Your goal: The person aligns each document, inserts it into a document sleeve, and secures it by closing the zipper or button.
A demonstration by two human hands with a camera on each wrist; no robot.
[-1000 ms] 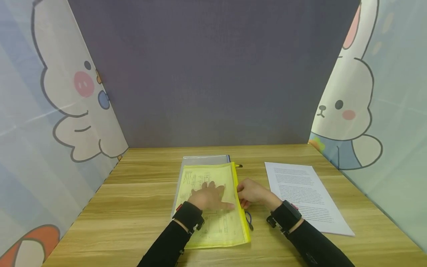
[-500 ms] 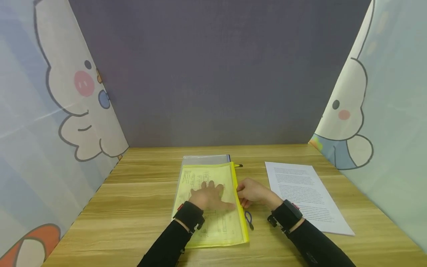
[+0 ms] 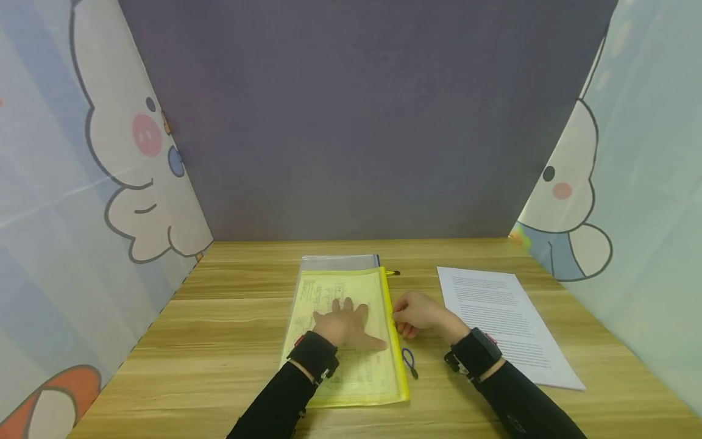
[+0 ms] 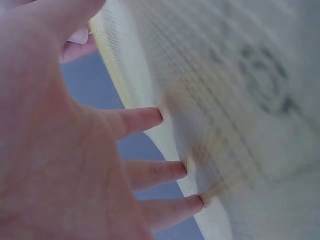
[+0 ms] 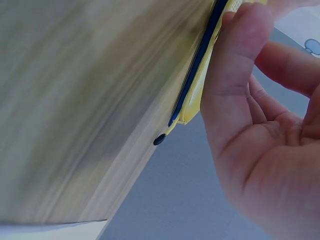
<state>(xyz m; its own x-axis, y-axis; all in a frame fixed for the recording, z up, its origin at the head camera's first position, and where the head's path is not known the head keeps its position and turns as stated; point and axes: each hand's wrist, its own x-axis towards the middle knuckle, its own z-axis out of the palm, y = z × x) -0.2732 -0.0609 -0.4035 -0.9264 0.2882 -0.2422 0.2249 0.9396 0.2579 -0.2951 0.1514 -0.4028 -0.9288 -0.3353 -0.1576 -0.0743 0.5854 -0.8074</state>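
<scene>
Head view: clear folder (image 3: 340, 263) under yellow folder (image 3: 359, 378)

My left hand (image 3: 345, 327) rests, fingers spread, on a yellow see-through folder (image 3: 356, 384) with a printed sheet (image 3: 315, 296) inside, on a wooden table (image 3: 219, 329). My right hand (image 3: 421, 312) pinches the folder's right edge. Beneath, a clear folder (image 3: 340, 263) shows past its top. A blue loop (image 3: 404, 353) lies just beside the yellow edge; farther right are white printed pages (image 3: 493, 305).
</scene>
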